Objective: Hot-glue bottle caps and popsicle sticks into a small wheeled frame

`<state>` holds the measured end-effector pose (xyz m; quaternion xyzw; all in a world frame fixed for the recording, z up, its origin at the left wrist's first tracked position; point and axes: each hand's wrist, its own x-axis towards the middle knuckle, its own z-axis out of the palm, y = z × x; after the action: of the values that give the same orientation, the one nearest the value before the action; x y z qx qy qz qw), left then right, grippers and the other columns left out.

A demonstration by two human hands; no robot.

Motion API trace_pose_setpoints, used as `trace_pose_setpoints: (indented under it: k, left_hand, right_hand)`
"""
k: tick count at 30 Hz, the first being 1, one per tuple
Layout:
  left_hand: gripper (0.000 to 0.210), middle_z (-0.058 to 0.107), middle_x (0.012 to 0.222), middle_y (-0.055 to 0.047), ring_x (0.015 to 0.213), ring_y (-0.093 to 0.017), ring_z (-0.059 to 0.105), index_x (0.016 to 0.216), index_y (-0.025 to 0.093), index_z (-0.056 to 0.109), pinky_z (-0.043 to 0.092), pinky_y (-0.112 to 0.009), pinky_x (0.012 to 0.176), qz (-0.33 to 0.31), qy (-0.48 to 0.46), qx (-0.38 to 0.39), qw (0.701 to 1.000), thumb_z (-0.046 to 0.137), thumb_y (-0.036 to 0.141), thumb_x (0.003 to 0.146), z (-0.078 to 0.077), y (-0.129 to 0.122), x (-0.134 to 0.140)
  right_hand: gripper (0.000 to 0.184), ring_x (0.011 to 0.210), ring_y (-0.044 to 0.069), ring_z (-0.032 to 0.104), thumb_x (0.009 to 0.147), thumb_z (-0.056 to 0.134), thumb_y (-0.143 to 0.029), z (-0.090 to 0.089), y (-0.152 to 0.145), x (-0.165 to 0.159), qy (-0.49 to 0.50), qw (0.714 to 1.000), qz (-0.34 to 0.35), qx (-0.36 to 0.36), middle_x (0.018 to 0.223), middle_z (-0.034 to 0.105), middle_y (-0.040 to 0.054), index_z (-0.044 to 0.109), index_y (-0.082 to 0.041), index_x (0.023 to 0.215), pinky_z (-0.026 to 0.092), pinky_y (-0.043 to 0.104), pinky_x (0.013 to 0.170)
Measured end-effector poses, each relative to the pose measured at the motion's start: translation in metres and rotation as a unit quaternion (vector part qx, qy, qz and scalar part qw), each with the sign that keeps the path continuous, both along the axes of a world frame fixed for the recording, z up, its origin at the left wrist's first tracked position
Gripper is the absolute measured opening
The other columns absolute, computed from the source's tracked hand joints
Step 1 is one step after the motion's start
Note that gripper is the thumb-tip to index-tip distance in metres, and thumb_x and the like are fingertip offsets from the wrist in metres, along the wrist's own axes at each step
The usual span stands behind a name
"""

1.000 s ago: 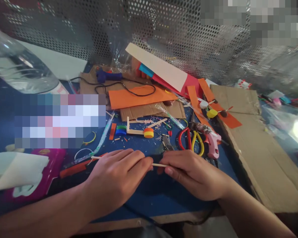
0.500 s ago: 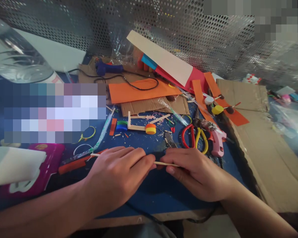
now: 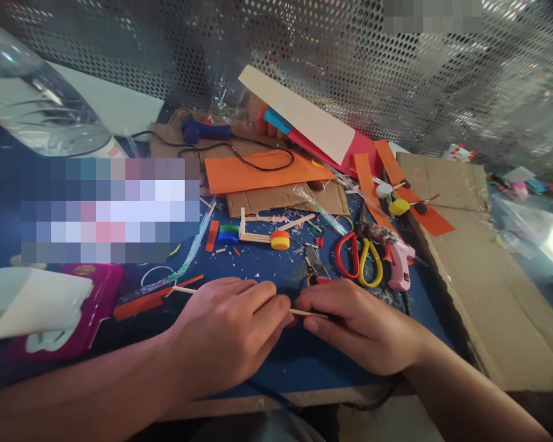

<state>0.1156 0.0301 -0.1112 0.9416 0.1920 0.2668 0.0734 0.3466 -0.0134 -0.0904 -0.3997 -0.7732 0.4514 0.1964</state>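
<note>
A thin, pale wooden stick (image 3: 306, 313) lies crosswise between my hands, just above the blue tabletop. My left hand (image 3: 239, 325) is closed around it, knuckles up, hiding most of its length. At the stick's right end, my right hand (image 3: 364, 325) pinches with thumb and curled fingers. Right behind that hand lies a metal blade (image 3: 316, 263), its lower part covered. Farther back sits a small frame of wooden sticks (image 3: 260, 237) with blue-green and orange-yellow caps (image 3: 280, 240) at its ends. A white stick (image 3: 183, 290) shows just left of my left hand; whether it joins the held one is unclear.
Scissors with red and yellow handles (image 3: 371, 264) and a pink glue gun (image 3: 400, 267) lie right. A blue glue gun (image 3: 207, 130) rests on cardboard behind orange sheet (image 3: 262, 172). Left are a magenta-and-white object (image 3: 105, 294) and a clear bottle (image 3: 50, 110). Cardboard (image 3: 498, 288) borders the right.
My hands have come slightly closer together, so less of the stick shows between them. The whole view has shifted a little; both hands keep their hold.
</note>
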Motion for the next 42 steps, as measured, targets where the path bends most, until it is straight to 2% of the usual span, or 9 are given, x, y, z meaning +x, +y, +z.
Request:
trace_pose_setpoints:
  k: [6,13,16,20,30,42]
  left_hand:
    - [0.025,0.061,0.070,0.001,0.058,-0.018,0.054,0.094,0.017,0.068,0.037,-0.036,0.055,-0.027,0.017,0.009,0.999,0.046,0.016,0.105,-0.004,0.000,-0.002]
    - [0.026,0.061,0.072,0.000,0.059,-0.018,0.054,0.096,0.016,0.066,0.035,-0.036,0.054,-0.040,0.022,0.020,0.999,0.042,0.013,0.105,-0.004,-0.001,-0.002]
    - [0.027,0.060,0.072,0.000,0.059,-0.018,0.053,0.096,0.016,0.065,0.035,-0.037,0.053,-0.045,0.029,0.021,0.998,0.040,0.013,0.105,-0.003,-0.002,-0.003]
    - [0.026,0.058,0.071,0.000,0.059,-0.018,0.050,0.093,0.017,0.063,0.034,-0.037,0.053,-0.044,0.034,0.032,0.998,0.040,0.014,0.104,-0.003,-0.002,-0.003]
    - [0.019,0.056,0.072,0.001,0.060,-0.017,0.048,0.098,0.017,0.059,0.033,-0.037,0.055,-0.068,0.036,0.022,0.997,0.041,0.014,0.104,0.006,0.000,-0.006]
    - [0.014,0.056,0.072,0.001,0.060,-0.017,0.051,0.101,0.017,0.060,0.035,-0.036,0.054,-0.087,0.033,0.004,0.996,0.045,0.016,0.101,0.007,0.002,-0.009]
  right_hand:
    - [0.032,0.074,0.013,0.054,0.110,0.042,-0.034,0.002,-0.001,0.000,0.000,1.000,0.000,-0.024,0.080,0.062,0.0009,0.064,-0.018,0.094,0.041,0.025,0.071]
    - [0.044,0.071,0.014,0.055,0.111,0.035,-0.044,0.005,-0.004,-0.002,-0.032,0.998,-0.001,-0.049,0.076,0.062,0.0015,0.059,-0.019,0.085,0.041,0.026,0.066]
    - [0.043,0.069,0.014,0.055,0.111,0.035,-0.047,0.007,-0.006,-0.003,-0.041,0.997,-0.002,-0.069,0.077,0.062,0.0016,0.057,-0.019,0.086,0.040,0.026,0.064]
    - [0.039,0.066,0.013,0.052,0.111,0.035,-0.043,0.008,-0.007,-0.004,-0.033,0.997,0.001,-0.071,0.074,0.059,0.0004,0.053,-0.020,0.084,0.039,0.025,0.061]
    - [0.030,0.058,0.010,0.041,0.110,0.038,-0.034,-0.004,-0.009,-0.004,0.075,0.994,0.015,-0.074,0.069,0.047,-0.0042,0.044,-0.022,0.083,0.035,0.024,0.058]
    - [0.034,0.056,0.010,0.040,0.111,0.034,-0.043,-0.007,-0.009,-0.005,0.091,0.993,0.034,-0.060,0.069,0.045,-0.0042,0.041,-0.023,0.084,0.034,0.024,0.052]
